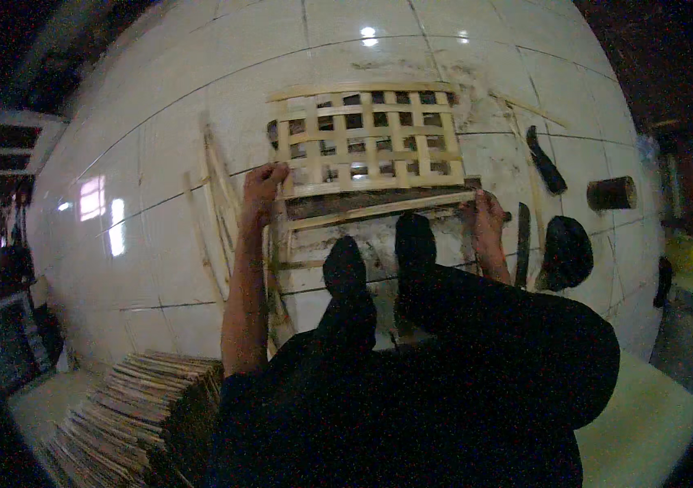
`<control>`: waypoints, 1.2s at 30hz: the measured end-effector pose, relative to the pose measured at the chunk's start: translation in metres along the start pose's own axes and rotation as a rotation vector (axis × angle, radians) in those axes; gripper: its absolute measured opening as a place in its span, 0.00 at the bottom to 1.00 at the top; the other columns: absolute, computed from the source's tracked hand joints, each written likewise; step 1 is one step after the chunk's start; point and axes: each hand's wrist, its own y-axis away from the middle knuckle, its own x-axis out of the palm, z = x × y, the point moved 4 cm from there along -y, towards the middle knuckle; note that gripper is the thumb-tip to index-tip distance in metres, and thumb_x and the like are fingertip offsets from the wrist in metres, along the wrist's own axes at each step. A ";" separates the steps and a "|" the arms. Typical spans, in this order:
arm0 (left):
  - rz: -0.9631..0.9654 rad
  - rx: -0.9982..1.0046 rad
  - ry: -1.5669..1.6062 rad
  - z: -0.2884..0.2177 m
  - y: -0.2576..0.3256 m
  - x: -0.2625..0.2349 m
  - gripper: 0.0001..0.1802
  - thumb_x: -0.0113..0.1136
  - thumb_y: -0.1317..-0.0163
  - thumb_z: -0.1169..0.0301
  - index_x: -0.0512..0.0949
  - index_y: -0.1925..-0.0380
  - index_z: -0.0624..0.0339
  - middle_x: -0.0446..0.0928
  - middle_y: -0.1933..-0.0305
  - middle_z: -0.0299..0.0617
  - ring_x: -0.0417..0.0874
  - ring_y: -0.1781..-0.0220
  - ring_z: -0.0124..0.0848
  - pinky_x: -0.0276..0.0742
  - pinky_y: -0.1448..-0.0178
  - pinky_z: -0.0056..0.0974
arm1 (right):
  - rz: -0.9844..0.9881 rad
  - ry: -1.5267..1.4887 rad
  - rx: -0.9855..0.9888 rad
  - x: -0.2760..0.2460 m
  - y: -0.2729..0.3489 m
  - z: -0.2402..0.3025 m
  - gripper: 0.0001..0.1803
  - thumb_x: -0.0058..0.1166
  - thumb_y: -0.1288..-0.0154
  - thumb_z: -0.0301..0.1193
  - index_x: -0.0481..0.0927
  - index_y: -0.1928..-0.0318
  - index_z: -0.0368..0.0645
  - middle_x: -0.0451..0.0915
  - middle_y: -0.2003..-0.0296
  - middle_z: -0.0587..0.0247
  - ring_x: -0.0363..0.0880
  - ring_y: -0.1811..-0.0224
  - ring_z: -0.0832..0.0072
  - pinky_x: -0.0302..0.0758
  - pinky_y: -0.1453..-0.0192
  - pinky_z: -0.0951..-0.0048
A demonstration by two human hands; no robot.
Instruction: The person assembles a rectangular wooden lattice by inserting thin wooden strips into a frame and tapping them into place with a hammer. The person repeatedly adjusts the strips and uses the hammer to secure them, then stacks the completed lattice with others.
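Stick bundle (131,394): tiled floor's (175,110) near left edge.
Left hand (265,189): fingers curled at woven lattice's (371,140) near corner; grip, I cannot tell.
Woven lattice: on floor, beyond hands, long axis crosswise, left hand nearer.
Loose slat (383,211): obstructing, between lattice and feet (416,242).
Right hand (487,215): pinching slat's right end.
Dark cylinder (611,194): floor's right side.

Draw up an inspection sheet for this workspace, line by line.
Surface: white tiled floor, dark smudges, light reflections.
Job's things: pale open-weave panel; separate pale strip nearer the person.
Clutter: loose thin strips at left, stacked sticks at lower left; brown cylinder, dark rounded object and dark curved object at right.
Grips: left grip at the panel's lower left corner, right grip at the separate strip's right end; exact hold unclear.
Cables: nothing seen.
Surroundings: dim; yellow patch at right, too blurred to identify.
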 end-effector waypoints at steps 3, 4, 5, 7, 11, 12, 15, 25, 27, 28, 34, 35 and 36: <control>0.059 -0.040 0.143 -0.021 0.014 0.004 0.14 0.61 0.38 0.63 0.81 0.66 0.65 0.76 0.73 0.32 0.71 0.71 0.22 0.68 0.65 0.31 | -0.079 0.015 0.053 0.011 0.005 0.011 0.16 0.55 0.33 0.38 0.73 0.53 0.38 0.79 0.67 0.61 0.80 0.68 0.72 0.81 0.60 0.69; 0.076 -0.052 0.206 -0.026 0.017 0.002 0.14 0.61 0.38 0.63 0.81 0.67 0.65 0.76 0.74 0.32 0.71 0.71 0.22 0.67 0.65 0.31 | -0.077 -0.036 0.047 0.017 0.006 0.013 0.16 0.55 0.33 0.37 0.73 0.54 0.37 0.79 0.68 0.61 0.80 0.68 0.72 0.82 0.60 0.69; 0.071 0.042 0.162 -0.008 0.005 -0.003 0.14 0.61 0.38 0.62 0.81 0.69 0.65 0.75 0.74 0.32 0.69 0.72 0.21 0.67 0.65 0.30 | -0.075 -0.086 0.040 0.021 0.007 0.014 0.16 0.55 0.32 0.37 0.73 0.54 0.37 0.79 0.68 0.61 0.81 0.67 0.72 0.82 0.60 0.69; 0.075 0.021 0.138 -0.012 0.006 0.003 0.14 0.61 0.38 0.62 0.81 0.69 0.65 0.75 0.74 0.32 0.69 0.73 0.21 0.66 0.65 0.30 | -0.055 -0.038 -0.007 0.020 0.003 0.019 0.15 0.54 0.32 0.36 0.73 0.55 0.36 0.79 0.69 0.61 0.81 0.67 0.73 0.82 0.60 0.69; 0.113 0.016 0.150 0.002 0.006 0.008 0.15 0.61 0.38 0.61 0.81 0.69 0.65 0.75 0.75 0.32 0.70 0.72 0.23 0.66 0.65 0.31 | -0.020 -0.006 -0.043 0.022 -0.003 0.023 0.14 0.50 0.29 0.36 0.74 0.55 0.35 0.79 0.70 0.61 0.81 0.71 0.74 0.81 0.64 0.71; 0.111 -0.010 0.168 0.004 0.007 0.010 0.15 0.61 0.38 0.61 0.81 0.69 0.65 0.76 0.75 0.33 0.70 0.71 0.23 0.66 0.65 0.31 | -0.024 0.028 -0.046 0.023 -0.004 0.026 0.14 0.49 0.29 0.35 0.74 0.55 0.36 0.79 0.70 0.61 0.81 0.71 0.74 0.81 0.65 0.72; 0.058 0.006 0.058 0.007 0.009 0.013 0.16 0.61 0.37 0.61 0.81 0.70 0.65 0.76 0.74 0.33 0.70 0.73 0.23 0.66 0.65 0.32 | 0.024 0.299 -0.077 0.026 -0.001 0.041 0.15 0.48 0.28 0.38 0.75 0.54 0.38 0.80 0.70 0.60 0.80 0.73 0.76 0.79 0.68 0.74; 0.158 0.075 0.162 0.014 0.001 0.014 0.19 0.62 0.38 0.57 0.81 0.69 0.66 0.77 0.73 0.35 0.71 0.72 0.23 0.67 0.65 0.33 | 0.017 1.237 -0.614 0.050 -0.032 0.085 0.20 0.46 0.31 0.44 0.79 0.55 0.38 0.81 0.69 0.50 0.79 0.61 0.55 0.74 0.56 0.60; 0.140 0.154 0.086 0.021 -0.002 0.011 0.19 0.62 0.38 0.57 0.81 0.68 0.66 0.78 0.72 0.36 0.71 0.71 0.24 0.68 0.64 0.33 | 0.159 1.310 -0.528 0.062 -0.048 0.083 0.19 0.47 0.32 0.43 0.80 0.58 0.38 0.81 0.66 0.48 0.79 0.63 0.50 0.75 0.55 0.56; 0.130 0.160 0.072 0.027 -0.005 0.010 0.19 0.63 0.39 0.57 0.81 0.67 0.67 0.78 0.71 0.36 0.72 0.70 0.24 0.68 0.63 0.33 | 0.196 1.251 -0.514 0.064 -0.055 0.082 0.19 0.48 0.33 0.43 0.80 0.59 0.38 0.81 0.66 0.48 0.80 0.62 0.50 0.75 0.54 0.56; 0.118 0.044 0.111 0.014 -0.002 0.011 0.17 0.63 0.39 0.60 0.82 0.65 0.67 0.79 0.69 0.37 0.74 0.65 0.25 0.69 0.57 0.34 | 0.300 0.938 -0.292 0.058 -0.065 0.084 0.21 0.53 0.37 0.43 0.82 0.58 0.36 0.83 0.63 0.49 0.82 0.59 0.59 0.75 0.53 0.60; 0.137 0.055 0.087 0.009 0.000 0.014 0.17 0.63 0.39 0.60 0.82 0.64 0.67 0.79 0.69 0.37 0.74 0.64 0.25 0.69 0.57 0.34 | 0.297 0.917 -0.270 0.051 -0.071 0.079 0.21 0.54 0.37 0.43 0.82 0.58 0.37 0.83 0.63 0.50 0.82 0.59 0.61 0.76 0.53 0.61; 0.143 0.064 0.062 0.006 0.002 0.014 0.17 0.63 0.38 0.61 0.82 0.64 0.67 0.79 0.68 0.38 0.75 0.64 0.25 0.69 0.56 0.34 | 0.306 0.893 -0.251 0.053 -0.072 0.079 0.21 0.54 0.37 0.43 0.83 0.57 0.37 0.83 0.63 0.51 0.83 0.59 0.63 0.76 0.53 0.62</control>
